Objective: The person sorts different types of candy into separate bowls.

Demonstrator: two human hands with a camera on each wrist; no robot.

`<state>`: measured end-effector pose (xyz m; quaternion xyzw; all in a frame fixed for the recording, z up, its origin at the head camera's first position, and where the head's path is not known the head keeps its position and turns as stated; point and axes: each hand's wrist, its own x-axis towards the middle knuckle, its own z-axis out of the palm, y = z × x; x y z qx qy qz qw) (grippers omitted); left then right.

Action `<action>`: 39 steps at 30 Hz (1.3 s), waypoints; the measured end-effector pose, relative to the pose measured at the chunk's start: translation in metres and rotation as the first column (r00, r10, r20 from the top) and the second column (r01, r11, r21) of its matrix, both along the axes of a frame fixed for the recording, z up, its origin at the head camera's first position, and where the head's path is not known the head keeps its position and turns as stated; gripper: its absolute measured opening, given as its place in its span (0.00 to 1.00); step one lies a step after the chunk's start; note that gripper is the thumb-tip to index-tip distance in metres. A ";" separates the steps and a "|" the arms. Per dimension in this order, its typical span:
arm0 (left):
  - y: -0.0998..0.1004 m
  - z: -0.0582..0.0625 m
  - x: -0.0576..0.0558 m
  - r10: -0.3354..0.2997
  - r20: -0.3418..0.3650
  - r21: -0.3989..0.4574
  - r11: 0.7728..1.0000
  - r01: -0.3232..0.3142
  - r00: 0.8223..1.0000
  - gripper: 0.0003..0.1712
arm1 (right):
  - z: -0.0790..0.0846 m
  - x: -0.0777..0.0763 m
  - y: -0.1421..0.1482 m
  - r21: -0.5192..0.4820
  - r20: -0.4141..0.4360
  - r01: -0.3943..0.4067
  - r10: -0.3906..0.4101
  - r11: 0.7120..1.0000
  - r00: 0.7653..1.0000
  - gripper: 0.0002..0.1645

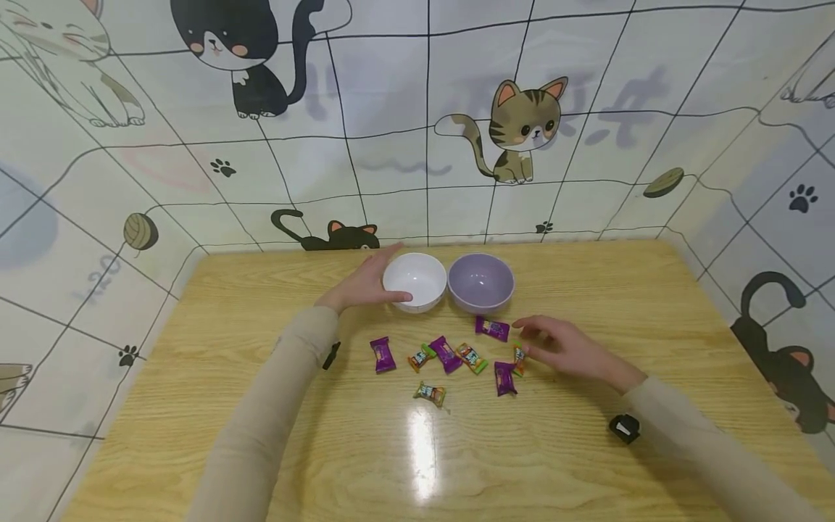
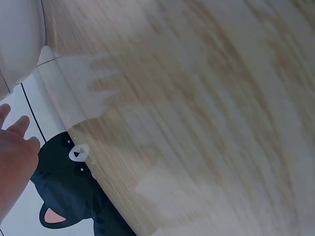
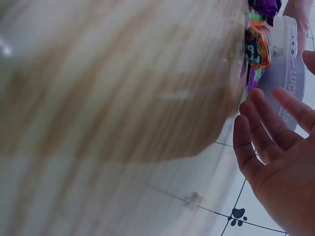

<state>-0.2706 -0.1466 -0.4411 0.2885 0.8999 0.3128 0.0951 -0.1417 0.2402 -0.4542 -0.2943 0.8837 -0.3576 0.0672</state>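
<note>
My left hand spreads around the left side of a white bowl. Its thumb lies across the near rim and the fingers reach behind. In the left wrist view, the fingers show below the bowl's side. On the right, my right hand hovers with relaxed, parted fingers by a small orange-and-green wrapped candy; nothing shows in its grasp. Beside that candy lie a purple-wrapped candy and, nearer the bowls, another purple candy.
A lilac bowl stands right against the white one. Further left lie purple candies and several orange-and-green ones, such as one candy at the front. A cat-patterned backdrop rises behind the wooden table.
</note>
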 end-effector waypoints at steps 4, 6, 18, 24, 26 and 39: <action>0.003 -0.002 -0.003 -0.026 0.034 0.042 0.999 0.025 0.999 0.68 | -0.003 0.002 0.000 -0.015 -0.021 -0.030 0.030 0.999 0.999 0.26; 0.003 -0.002 -0.003 -0.039 0.043 0.051 0.998 0.037 0.998 0.70 | -0.003 0.002 -0.001 -0.027 -0.009 -0.043 0.043 0.999 0.999 0.27; 0.006 -0.007 -0.005 -0.072 0.103 0.038 0.997 0.068 0.992 0.66 | -0.006 0.000 -0.003 -0.009 0.093 -0.060 0.060 0.998 0.994 0.24; 0.006 -0.009 -0.005 -0.054 0.136 0.054 0.997 0.047 0.989 0.66 | -0.005 0.002 -0.007 0.083 0.061 -0.051 0.046 0.995 0.997 0.23; 0.007 -0.009 -0.005 -0.051 0.137 0.054 0.998 0.044 0.989 0.66 | -0.003 0.003 -0.009 0.122 0.044 -0.047 0.042 0.991 0.998 0.22; 0.006 -0.009 -0.006 -0.041 0.162 0.064 0.997 0.031 0.986 0.65 | -0.004 0.002 -0.010 0.019 0.065 -0.022 0.021 1.000 0.998 0.22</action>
